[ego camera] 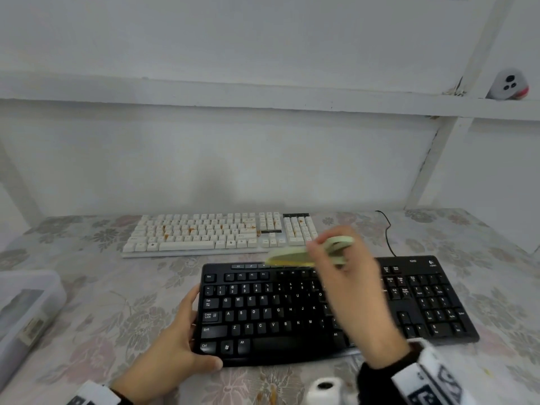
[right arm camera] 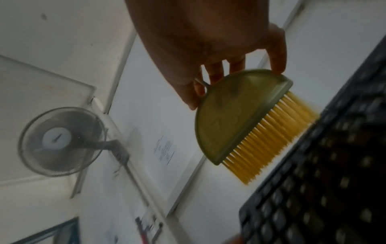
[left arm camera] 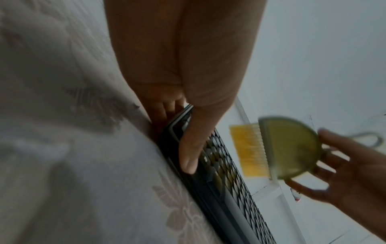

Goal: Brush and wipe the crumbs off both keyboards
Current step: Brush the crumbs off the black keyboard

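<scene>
My left hand (ego camera: 172, 343) grips the black keyboard (ego camera: 292, 311), right (ego camera: 347, 276) pinches the brush (right arm camera: 240, 115); I'd risk flicking crumbs onto the tablecloth (ego camera: 96, 302)

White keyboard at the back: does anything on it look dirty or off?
Yes. The white keyboard has orange-brown crumbs scattered among its middle keys, plus a speck near its arrow keys. It looks not yet cleaned. Its frame looks intact.
</scene>
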Action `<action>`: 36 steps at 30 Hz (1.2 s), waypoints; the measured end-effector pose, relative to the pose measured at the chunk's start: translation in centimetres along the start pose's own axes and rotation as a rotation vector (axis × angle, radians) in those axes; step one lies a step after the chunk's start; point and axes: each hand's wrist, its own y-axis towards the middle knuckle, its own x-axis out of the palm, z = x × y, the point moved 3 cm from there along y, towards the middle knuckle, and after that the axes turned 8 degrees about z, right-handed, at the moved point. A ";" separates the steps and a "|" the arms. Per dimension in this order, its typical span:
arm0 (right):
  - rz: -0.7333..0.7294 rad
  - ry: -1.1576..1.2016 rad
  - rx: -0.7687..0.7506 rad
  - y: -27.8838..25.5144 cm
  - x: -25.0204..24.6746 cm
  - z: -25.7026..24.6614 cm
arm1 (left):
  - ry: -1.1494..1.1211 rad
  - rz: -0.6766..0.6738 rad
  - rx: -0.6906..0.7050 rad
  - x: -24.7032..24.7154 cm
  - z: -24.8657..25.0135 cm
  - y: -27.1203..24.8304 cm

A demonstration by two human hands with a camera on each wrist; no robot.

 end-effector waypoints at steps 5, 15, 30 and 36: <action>-0.228 -0.009 -0.009 -3.8 6.2 -2.4 | 0.023 0.005 -0.008 0.0 0.6 -0.1; -0.145 -0.250 -0.080 -3.6 5.7 -2.3 | 0.051 -0.001 0.013 0.1 0.9 -0.4; -0.133 -0.128 0.052 -2.5 3.1 -0.4 | 0.034 -0.008 -0.002 -0.1 0.2 -0.1; -0.080 -0.025 0.048 -1.2 0.5 0.3 | 0.005 -0.012 -0.006 0.0 0.2 -0.1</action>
